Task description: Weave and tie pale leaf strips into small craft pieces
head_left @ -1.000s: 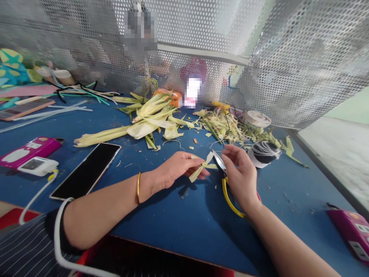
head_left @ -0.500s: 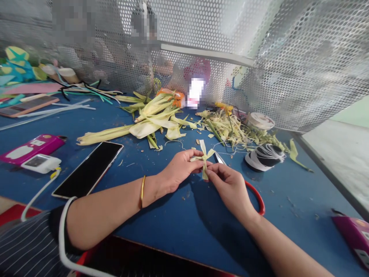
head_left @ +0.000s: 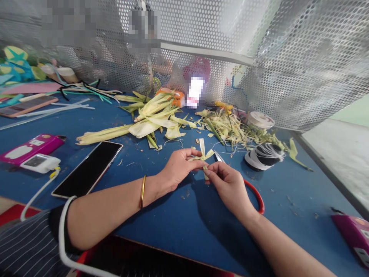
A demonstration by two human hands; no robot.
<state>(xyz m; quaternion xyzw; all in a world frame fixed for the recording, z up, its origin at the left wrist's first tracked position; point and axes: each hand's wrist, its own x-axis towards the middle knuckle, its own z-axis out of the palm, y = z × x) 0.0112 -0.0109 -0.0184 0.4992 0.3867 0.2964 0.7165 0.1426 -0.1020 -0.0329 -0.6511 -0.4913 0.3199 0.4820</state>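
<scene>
Left hand (head_left: 183, 169): I see thumb and fingers pinched on the husk cross (head_left: 203, 157), gripping from the side, I judge, so the centre stays exposed and steady.
Right hand (head_left: 227, 184): thumb and forefinger close on the cross's lower end, likely so that one strip can be handled alone without disturbing the others.
Cross: between the two hands, seemingly just above the table (head_left: 161, 234); one strip points up, another slants right, and the fingers cover part of the rest.
Scissors (head_left: 258, 195): a blade shows beyond the right hand and a red handle behind it. I'd guess they are kept there to be within instant reach, but I cannot tell from here whether the hidden fingers grip them.
Spool (head_left: 263, 157): wound with white thread, beyond the right hand and near it, handy for drawing thread, I think.
Husks (head_left: 144, 130): heaped beyond the left hand, probably as stock within easy reach.
Scraps (head_left: 227, 127): piled before the mesh (head_left: 201, 29), apart from the husks, presumably to leave working room.
Phone (head_left: 88, 169): lying flat beyond the left forearm, dark screen up, apparently set aside from the fingers' work.
</scene>
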